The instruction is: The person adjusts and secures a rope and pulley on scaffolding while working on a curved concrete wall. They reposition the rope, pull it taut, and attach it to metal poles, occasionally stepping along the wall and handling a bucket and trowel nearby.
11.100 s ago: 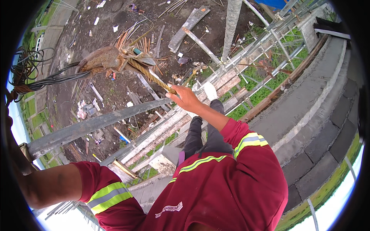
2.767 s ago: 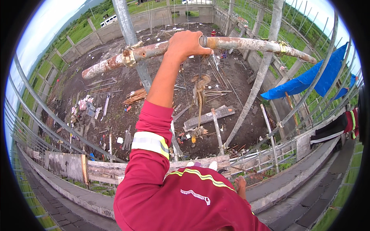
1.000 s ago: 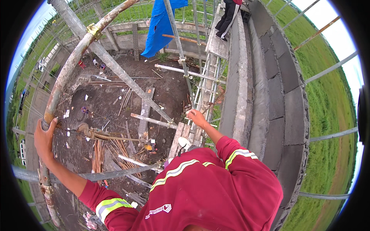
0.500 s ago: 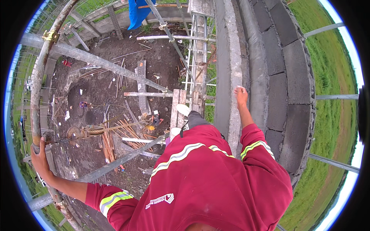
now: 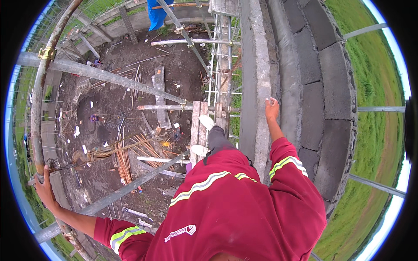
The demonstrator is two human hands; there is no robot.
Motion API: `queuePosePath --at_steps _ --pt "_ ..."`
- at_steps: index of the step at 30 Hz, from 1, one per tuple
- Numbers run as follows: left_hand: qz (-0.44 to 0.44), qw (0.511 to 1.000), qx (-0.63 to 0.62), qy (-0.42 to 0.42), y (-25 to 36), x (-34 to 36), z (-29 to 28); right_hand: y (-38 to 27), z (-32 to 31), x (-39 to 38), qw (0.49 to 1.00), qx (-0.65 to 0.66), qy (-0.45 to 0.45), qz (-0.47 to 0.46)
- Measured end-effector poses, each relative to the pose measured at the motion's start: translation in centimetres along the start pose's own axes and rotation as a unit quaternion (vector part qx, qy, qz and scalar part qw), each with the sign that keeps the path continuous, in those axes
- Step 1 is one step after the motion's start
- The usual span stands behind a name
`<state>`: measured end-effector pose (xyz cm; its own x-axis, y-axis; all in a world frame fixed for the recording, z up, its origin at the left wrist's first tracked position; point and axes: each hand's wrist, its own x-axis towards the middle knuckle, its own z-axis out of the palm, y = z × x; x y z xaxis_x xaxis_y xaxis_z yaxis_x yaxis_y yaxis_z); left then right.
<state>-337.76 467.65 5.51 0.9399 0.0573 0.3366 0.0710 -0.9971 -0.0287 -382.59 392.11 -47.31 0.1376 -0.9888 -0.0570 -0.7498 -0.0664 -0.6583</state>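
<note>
My left hand (image 5: 45, 188) is closed round a rusty upright scaffold pole (image 5: 38, 126) at the far left. Just beside that hand, a wire and a thick rope bundle (image 5: 102, 153) stretch over the drop. On the other side, my right hand (image 5: 272, 109) is over the rough concrete ledge (image 5: 263, 69); its fingers are apart and hold nothing. Whether it touches the ledge, I cannot tell. My white shoes (image 5: 206, 122) are on narrow wooden planks (image 5: 198, 130) between the scaffold and the wall.
Grey scaffold tubes (image 5: 117, 80) cross on the left, joined by clamps. Far below lies muddy ground with timber, long rods (image 5: 124, 167) and people. A concrete block wall (image 5: 335, 87) rises along my right, with grass beyond. A blue sheet (image 5: 156, 15) hangs ahead.
My feet have shifted on the planks, and both shoes show more fully. The rope bundle appears further left. My left hand stays on the pole; the right hand's fingers have spread a little.
</note>
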Motion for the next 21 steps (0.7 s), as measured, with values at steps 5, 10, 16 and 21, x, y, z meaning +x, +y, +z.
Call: queuePosePath --at_steps 5,10,16,21 --pt "-0.027 0.995 -0.099 0.002 1.0 -0.5 -1.4 -2.0 2.4 4.7 0.995 -0.041 0.011 -0.089" --pt "0.057 0.953 -0.131 0.267 16.8 -1.7 -1.3 -4.3 5.3 9.2 0.984 -0.164 -0.01 -0.069" --pt "0.358 0.799 -0.455 -0.164 53.5 -6.8 11.6 -4.6 7.5 9.4 0.99 -0.138 -0.021 -0.025" --pt "0.443 0.629 -0.561 -0.305 85.0 -10.4 18.4 -4.9 7.6 9.5 0.99 -0.139 -0.017 -0.013"
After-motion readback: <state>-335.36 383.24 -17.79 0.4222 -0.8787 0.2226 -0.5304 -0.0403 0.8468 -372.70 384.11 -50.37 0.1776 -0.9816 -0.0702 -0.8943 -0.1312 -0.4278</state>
